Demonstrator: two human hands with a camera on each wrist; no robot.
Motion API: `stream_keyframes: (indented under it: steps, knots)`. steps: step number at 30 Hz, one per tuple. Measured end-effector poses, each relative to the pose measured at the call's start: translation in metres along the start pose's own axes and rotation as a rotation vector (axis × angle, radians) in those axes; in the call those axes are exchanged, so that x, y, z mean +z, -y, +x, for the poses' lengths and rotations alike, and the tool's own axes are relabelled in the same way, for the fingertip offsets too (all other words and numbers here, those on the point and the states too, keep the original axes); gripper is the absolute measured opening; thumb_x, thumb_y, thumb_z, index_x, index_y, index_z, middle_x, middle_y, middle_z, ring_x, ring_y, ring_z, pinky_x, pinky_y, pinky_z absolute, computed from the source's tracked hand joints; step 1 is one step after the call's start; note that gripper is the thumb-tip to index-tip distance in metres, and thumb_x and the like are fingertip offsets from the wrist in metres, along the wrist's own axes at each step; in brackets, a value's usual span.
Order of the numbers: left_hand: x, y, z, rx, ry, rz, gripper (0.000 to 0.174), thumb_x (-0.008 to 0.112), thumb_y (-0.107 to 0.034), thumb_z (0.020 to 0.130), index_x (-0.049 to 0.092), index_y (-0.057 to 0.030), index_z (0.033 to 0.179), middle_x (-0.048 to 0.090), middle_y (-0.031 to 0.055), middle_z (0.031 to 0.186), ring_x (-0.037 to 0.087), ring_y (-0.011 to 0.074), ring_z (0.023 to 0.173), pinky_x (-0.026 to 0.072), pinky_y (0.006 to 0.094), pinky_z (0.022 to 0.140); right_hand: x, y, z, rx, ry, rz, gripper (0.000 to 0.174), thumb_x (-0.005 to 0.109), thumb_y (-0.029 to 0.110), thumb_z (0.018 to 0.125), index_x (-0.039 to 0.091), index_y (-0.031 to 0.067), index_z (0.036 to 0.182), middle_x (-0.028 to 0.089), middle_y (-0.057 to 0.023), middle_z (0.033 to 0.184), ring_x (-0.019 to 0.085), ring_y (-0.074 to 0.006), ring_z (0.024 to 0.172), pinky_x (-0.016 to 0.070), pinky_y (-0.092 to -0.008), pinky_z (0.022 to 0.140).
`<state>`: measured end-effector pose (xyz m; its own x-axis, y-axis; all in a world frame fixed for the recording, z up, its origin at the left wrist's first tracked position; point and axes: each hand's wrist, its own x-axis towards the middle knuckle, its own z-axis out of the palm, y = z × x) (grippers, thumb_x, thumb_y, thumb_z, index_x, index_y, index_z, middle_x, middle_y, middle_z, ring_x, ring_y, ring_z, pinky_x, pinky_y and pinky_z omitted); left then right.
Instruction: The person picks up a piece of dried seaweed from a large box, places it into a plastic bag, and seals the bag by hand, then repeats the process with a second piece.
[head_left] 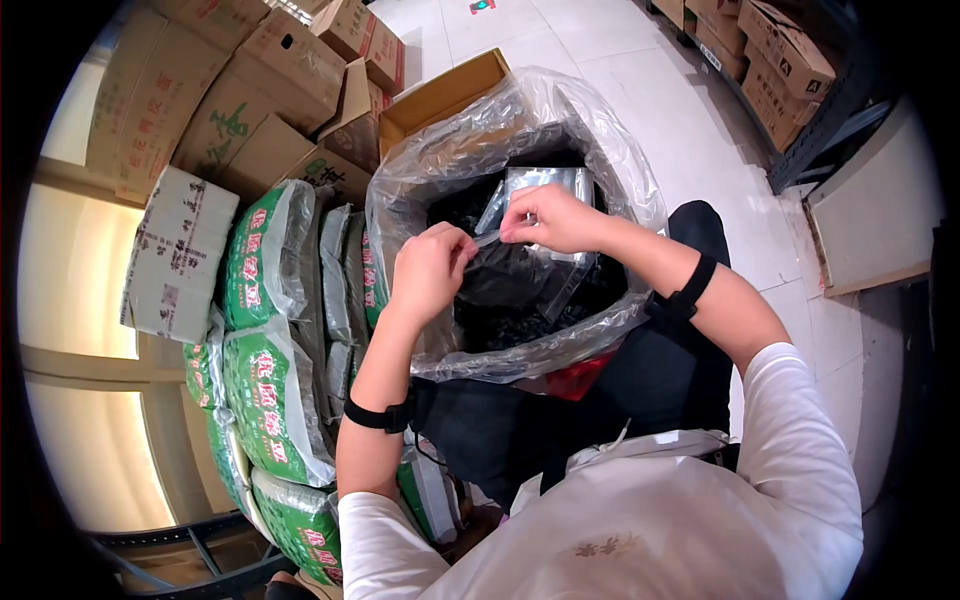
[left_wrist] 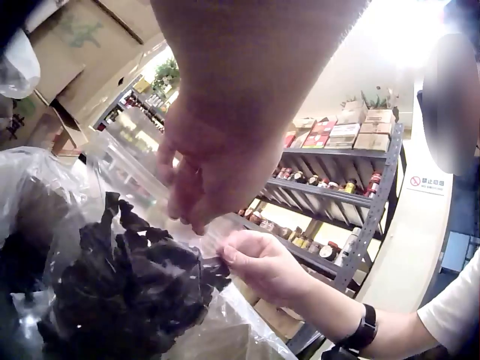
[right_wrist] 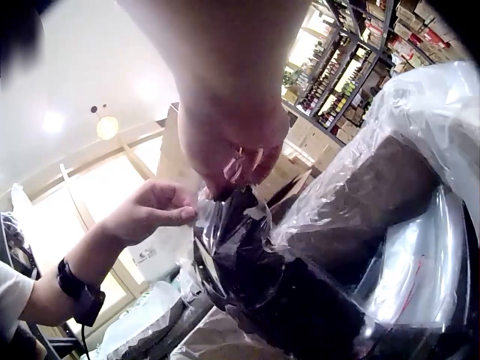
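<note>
A small clear plastic bag (head_left: pixel 515 282) stuffed with dark dried pieces hangs over a big clear plastic liner (head_left: pixel 610 160) that holds more of the same dark stuff. My left hand (head_left: pixel 462 252) pinches the left end of the small bag's top edge. My right hand (head_left: pixel 510 232) pinches the same edge just to the right. In the left wrist view the small bag (left_wrist: pixel 127 289) hangs below my left hand (left_wrist: pixel 191 210), with my right hand (left_wrist: pixel 259 262) beside it. From the right wrist, my right hand (right_wrist: pixel 225 176) and left hand (right_wrist: pixel 169 214) both grip the small bag (right_wrist: pixel 247 262).
Green printed sacks (head_left: pixel 265 330) are stacked at my left, with cardboard boxes (head_left: pixel 260 90) behind them. A silvery pouch (head_left: pixel 545 182) lies inside the liner. More cartons (head_left: pixel 780 50) sit on a rack at the far right. A shelf of jars (left_wrist: pixel 330 187) stands in the background.
</note>
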<state>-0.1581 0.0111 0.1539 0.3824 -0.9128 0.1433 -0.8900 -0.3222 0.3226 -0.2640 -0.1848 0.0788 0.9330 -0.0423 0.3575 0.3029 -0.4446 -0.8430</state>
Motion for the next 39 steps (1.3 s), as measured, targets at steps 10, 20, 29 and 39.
stream_keyframes:
  steps: [10, 20, 29, 39]
  knots:
    - [0.031, 0.029, -0.006, -0.058, 0.037, 0.068, 0.009, 0.069, -0.011, 0.080, 0.066, -0.0029, 0.084, 0.062, 0.0138, 0.078, 0.061, 0.0304, 0.070, 0.0476, 0.0392, 0.063, 0.032, -0.049, -0.009, 0.064, -0.062, 0.190, 0.016, 0.074, 0.018, 0.082, 0.070, 0.0031, 0.086, 0.064, -0.0089, 0.086, 0.063, -0.0218, 0.085, 0.0491, -0.0330, 0.077]
    - [0.068, 0.048, -0.009, 0.023, 0.200, -0.073, 0.012, 0.069, -0.008, 0.082, 0.067, -0.0019, 0.092, 0.063, 0.0128, 0.082, 0.062, 0.0253, 0.070, 0.0487, 0.0335, 0.064, 0.060, -0.081, -0.026, 0.096, -0.093, 0.245, 0.017, 0.074, 0.016, 0.081, 0.068, 0.0008, 0.083, 0.063, -0.0096, 0.082, 0.062, -0.0212, 0.077, 0.0490, -0.0319, 0.071]
    - [0.086, 0.062, -0.009, -0.123, 0.197, -0.187, 0.012, 0.069, -0.009, 0.085, 0.064, 0.0013, 0.088, 0.061, 0.0111, 0.077, 0.058, 0.0194, 0.066, 0.0468, 0.0308, 0.061, 0.064, -0.094, -0.024, 0.139, -0.068, 0.307, 0.016, 0.074, 0.013, 0.079, 0.069, -0.0009, 0.087, 0.069, -0.0102, 0.080, 0.065, -0.0166, 0.075, 0.0513, -0.0304, 0.071]
    - [0.076, 0.054, -0.005, -0.110, 0.171, -0.123, 0.011, 0.068, -0.010, 0.083, 0.066, 0.0004, 0.086, 0.063, 0.0123, 0.077, 0.060, 0.0224, 0.068, 0.0470, 0.0316, 0.061, 0.062, -0.090, -0.023, 0.113, -0.146, 0.176, 0.018, 0.077, 0.014, 0.077, 0.066, 0.0000, 0.079, 0.060, -0.0077, 0.075, 0.057, -0.0162, 0.069, 0.0466, -0.0302, 0.065]
